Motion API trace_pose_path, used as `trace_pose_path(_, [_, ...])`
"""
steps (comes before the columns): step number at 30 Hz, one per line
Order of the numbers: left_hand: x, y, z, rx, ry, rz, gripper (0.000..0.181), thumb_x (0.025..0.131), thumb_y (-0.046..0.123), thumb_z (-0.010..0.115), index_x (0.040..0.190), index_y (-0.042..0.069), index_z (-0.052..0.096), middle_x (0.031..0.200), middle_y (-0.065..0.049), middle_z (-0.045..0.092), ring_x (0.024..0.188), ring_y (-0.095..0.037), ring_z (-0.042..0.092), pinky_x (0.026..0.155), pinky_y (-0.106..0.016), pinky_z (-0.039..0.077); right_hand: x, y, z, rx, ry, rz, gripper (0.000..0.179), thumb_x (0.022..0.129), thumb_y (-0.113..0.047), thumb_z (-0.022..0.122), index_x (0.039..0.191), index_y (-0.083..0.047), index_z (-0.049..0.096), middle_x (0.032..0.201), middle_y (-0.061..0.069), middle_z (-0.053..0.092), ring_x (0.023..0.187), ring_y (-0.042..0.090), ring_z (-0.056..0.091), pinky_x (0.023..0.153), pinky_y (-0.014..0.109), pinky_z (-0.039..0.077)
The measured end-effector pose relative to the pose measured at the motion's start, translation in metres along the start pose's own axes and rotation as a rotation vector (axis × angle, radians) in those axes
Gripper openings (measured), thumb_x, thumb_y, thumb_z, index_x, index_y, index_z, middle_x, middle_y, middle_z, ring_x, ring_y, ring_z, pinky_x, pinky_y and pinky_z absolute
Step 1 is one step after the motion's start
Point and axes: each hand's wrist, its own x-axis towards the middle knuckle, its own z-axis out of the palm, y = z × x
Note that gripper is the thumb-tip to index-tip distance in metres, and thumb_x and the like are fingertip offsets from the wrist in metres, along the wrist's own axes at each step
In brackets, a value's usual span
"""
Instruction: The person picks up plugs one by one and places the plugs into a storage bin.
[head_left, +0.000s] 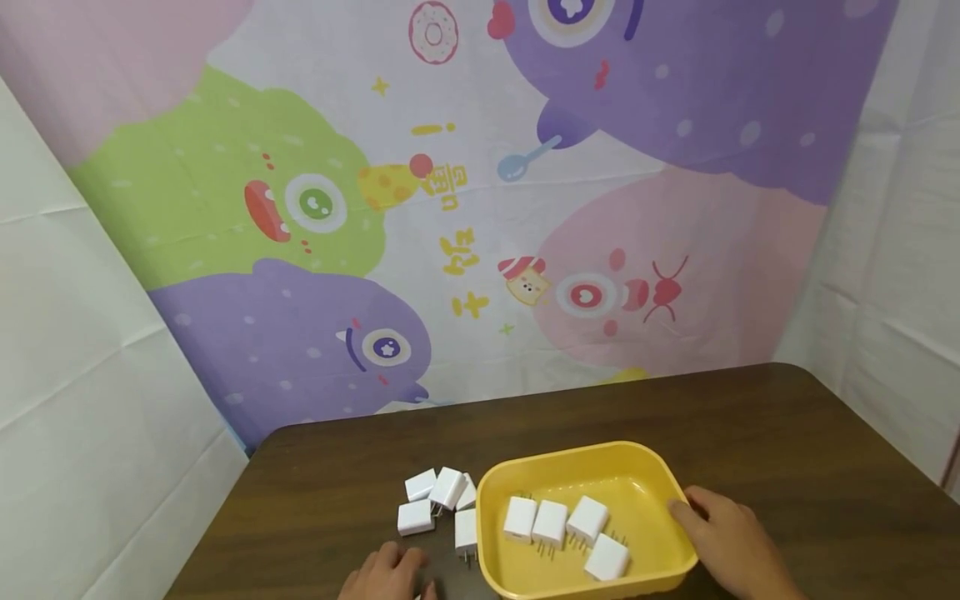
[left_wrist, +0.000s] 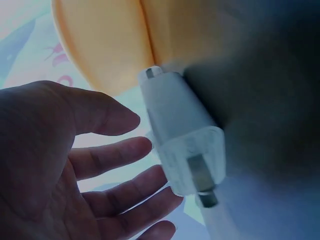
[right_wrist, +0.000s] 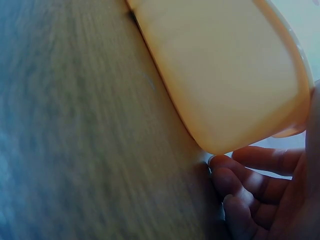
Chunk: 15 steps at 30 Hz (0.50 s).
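Head view, items on the wooden counter (head_left: 787, 450). Yellow tray (head_left: 585, 471), one: is sitting well in from the far edge, carrying four white plugs (head_left: 550, 523). Loose plugs (head_left: 416, 517), five: are lying between the tray and the counter's left edge, one just beside the tray, contact unclear. Left hand (head_left: 382, 575): is hovering near the loose plugs, thumb and fingers parted, apparently gripping nothing. Right hand (head_left: 731, 542): is gripping the tray's right rim, thumb over it, fingers outside. Handling note, a judgement: the steadying hold is probably serving best when light and level; pinching a plug by its flat sides, avoiding the metal prongs (left_wrist: 201, 172), is looking surest.
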Motion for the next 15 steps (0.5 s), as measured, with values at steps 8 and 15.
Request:
trace_pose_path(8, [-0.003, -0.011, 0.007, -0.018, -0.103, -0.037, 0.025, 0.084, 0.042, 0.072, 0.095, 0.020, 0.068, 0.085, 0.001, 0.054, 0.075, -0.019, 0.055, 0.063, -0.044, 0.047, 0.000, 0.000, -0.001, -0.033, 0.028, -0.033, 0.042, 0.102, -0.041, 0.051, 0.120, -0.005, 0.065, 0.080, -0.001, 0.059, 0.073, 0.016, 0.053, 0.067, 0.035, 0.042])
trace_pose_path(15, [-0.002, -0.014, 0.004, -0.048, -0.209, -0.041, 0.024, 0.089, 0.046, 0.067, 0.092, 0.022, 0.069, 0.079, 0.005, 0.052, 0.072, -0.017, 0.054, 0.063, -0.044, 0.046, 0.000, 0.000, -0.001, -0.033, 0.034, -0.034, 0.045, 0.101, -0.042, 0.052, 0.122, -0.004, 0.065, 0.084, -0.001, 0.061, 0.075, 0.015, 0.053, 0.067, 0.035, 0.042])
